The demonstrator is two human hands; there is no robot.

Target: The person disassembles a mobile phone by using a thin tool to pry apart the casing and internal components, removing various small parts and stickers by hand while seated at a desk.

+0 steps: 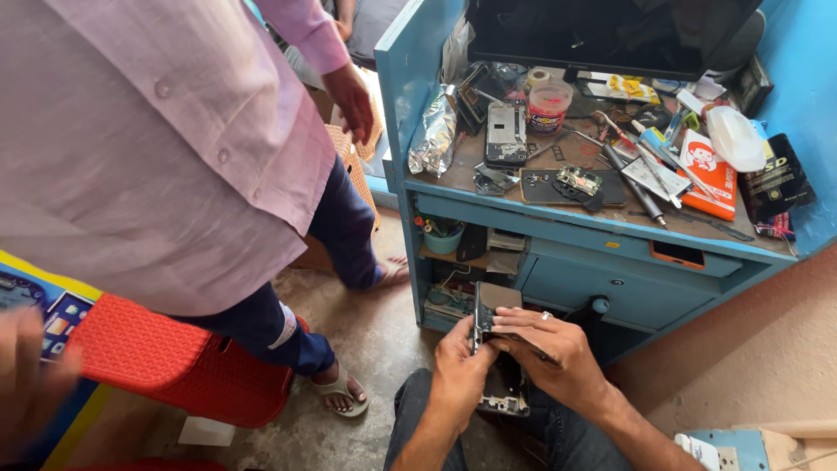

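Observation:
My left hand and my right hand together grip a dark, opened phone, held upright on its edge just above my lap. The left hand clasps its lower left side. The right hand, with a ring on one finger, lies across its right side and a dark flat panel that sticks out beneath the fingers. Another phone frame rests on my jeans under the hands. Both hands are in front of the blue workbench, below its drawer.
The bench top holds a phone body, a circuit board on a dark mat, tools, a small tub and a monitor. A person in a pink shirt stands at left beside a red stool. A blurred hand shows at the left edge.

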